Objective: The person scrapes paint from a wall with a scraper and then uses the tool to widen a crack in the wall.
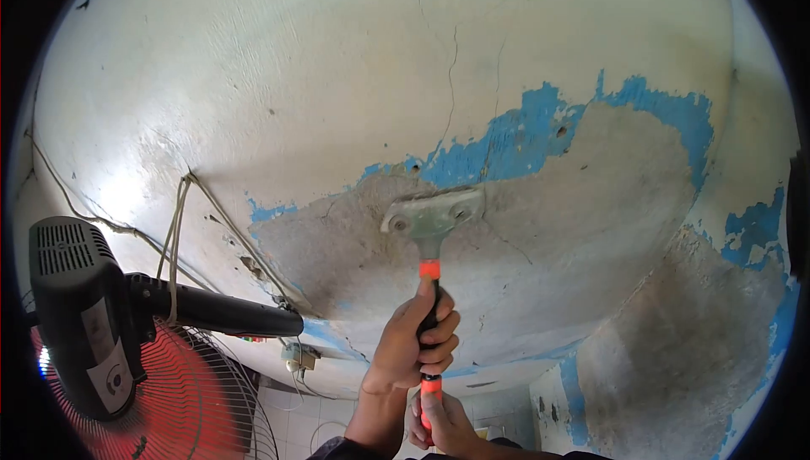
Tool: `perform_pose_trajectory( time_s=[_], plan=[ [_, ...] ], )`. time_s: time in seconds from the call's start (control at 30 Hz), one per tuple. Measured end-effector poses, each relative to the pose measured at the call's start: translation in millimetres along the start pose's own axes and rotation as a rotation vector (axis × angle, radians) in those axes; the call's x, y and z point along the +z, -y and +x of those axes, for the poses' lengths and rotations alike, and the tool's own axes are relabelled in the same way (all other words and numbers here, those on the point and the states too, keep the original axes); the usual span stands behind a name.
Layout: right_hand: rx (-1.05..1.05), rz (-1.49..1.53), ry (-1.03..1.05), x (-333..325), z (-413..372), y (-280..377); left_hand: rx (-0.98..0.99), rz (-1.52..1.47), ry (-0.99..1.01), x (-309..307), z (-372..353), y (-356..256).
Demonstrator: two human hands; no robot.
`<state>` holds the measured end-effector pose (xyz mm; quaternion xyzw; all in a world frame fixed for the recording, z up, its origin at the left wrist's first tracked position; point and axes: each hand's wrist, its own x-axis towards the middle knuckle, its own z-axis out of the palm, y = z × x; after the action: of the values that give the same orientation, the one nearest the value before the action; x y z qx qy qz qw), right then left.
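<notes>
A long-handled scraper (433, 222) with a wide grey head, two screws and a black and orange handle points up against the wall. Its blade edge lies near the lower border of a blue paint patch (506, 144), above bare grey plaster (354, 241). Around the black middle of the handle my left hand (413, 338) is wrapped, thumb along the shaft. Lower down, my right hand (443, 425) grips the orange end of the same handle. Whether the blade presses into the paint cannot be told from this view.
Cream paint with thin cracks covers the upper wall (295, 55). At left stands a fan (76, 317) with a red glow behind its wire guard. A looped cord (179, 232) hangs by its black pole, near a small wall fitting (299, 357). Another scraped wall (675, 350) is at right.
</notes>
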<state>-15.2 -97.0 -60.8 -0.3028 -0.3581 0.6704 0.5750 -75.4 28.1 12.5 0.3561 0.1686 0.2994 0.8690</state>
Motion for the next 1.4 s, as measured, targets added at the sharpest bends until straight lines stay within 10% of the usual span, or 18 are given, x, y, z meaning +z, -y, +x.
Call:
perform_pose_trajectory(
  time_s=[1.4],
  plan=[
    [-0.089, -0.018, 0.174, -51, -9, -11, 0.038, -0.123, 0.01, 4, 13, 30]
  ],
)
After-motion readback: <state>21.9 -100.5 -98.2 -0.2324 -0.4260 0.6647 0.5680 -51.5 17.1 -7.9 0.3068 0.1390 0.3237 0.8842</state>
